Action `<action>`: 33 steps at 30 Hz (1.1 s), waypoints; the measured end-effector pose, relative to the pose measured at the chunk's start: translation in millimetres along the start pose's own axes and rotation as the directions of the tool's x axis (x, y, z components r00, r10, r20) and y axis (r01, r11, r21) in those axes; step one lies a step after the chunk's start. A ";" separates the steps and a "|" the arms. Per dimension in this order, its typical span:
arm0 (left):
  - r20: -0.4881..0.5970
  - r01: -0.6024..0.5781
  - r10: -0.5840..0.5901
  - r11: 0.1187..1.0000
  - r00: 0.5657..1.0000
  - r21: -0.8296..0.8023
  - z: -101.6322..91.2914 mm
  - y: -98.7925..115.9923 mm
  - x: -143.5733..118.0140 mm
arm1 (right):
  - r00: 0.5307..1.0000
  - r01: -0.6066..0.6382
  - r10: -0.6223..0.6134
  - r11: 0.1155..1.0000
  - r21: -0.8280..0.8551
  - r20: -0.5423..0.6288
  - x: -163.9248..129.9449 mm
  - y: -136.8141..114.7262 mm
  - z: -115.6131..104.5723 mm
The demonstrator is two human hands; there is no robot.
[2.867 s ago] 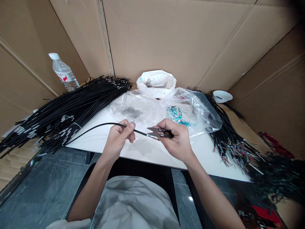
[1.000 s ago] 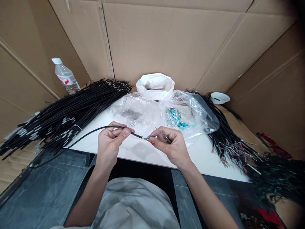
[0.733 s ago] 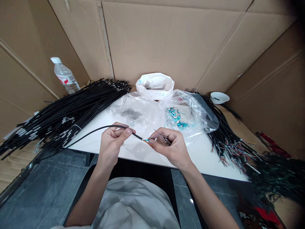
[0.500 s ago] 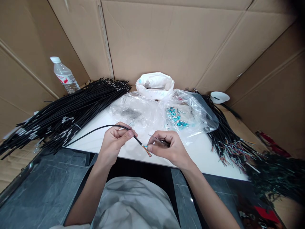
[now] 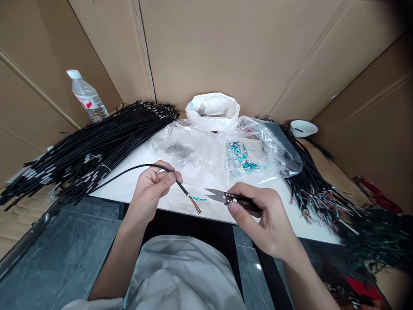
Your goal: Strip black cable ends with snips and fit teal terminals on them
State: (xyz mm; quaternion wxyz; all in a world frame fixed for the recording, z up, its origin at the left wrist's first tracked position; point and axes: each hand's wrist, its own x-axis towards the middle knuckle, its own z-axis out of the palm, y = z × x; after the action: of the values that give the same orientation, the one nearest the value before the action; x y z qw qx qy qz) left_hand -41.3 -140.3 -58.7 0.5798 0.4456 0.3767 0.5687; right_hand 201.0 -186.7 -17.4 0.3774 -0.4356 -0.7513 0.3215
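Above the desk [image 5: 122,185], the left hand [image 5: 156,187] pinches a black cable [image 5: 182,187], coloured wires [image 5: 194,204] splayed at its end; the right hand's [image 5: 261,215] fingers curl around snips [image 5: 228,198], blades parted.

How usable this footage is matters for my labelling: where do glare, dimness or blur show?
Head view: glints on the clear plastic bag and a bright spot on the floor; head view: dark, blurred top-right corner; head view: snips fairly crisp, dark green tangle dim and soft.
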 end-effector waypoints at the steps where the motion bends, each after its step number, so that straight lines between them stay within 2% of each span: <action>1: 0.006 -0.008 0.008 1.000 1.000 0.004 -0.7 0.2 -0.4 | 1.000 0.027 -0.028 0.997 -0.071 -0.006 -2.5 -2.8 -0.4; 5: 0.010 -0.021 0.020 1.000 1.000 0.015 -1.5 -0.5 -0.4 | 0.992 0.115 -0.124 0.959 -0.260 -0.022 -5.0 -8.4 2.4; 10: 0.007 -0.022 0.022 0.999 1.000 0.031 -0.2 0.6 -1.9 | 0.986 0.146 -0.164 0.925 -0.352 -0.024 -2.1 -8.9 5.6; 26: 0.030 -0.035 0.033 0.998 0.999 0.043 0.0 -0.1 -3.2 | 0.975 0.184 -0.216 0.901 -0.392 -0.041 -3.3 -8.8 5.8; 33: 0.004 -0.025 0.025 0.999 1.000 0.041 2.3 0.4 -2.2 | 0.967 0.191 -0.245 0.884 -0.426 -0.076 -0.9 -6.8 9.7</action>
State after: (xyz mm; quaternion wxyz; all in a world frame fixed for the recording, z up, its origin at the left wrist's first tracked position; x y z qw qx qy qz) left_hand -39.5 -142.8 -57.8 0.5641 0.4629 0.3816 0.5673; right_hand 190.2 -191.8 -17.1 0.3568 -0.4382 -0.8210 0.0815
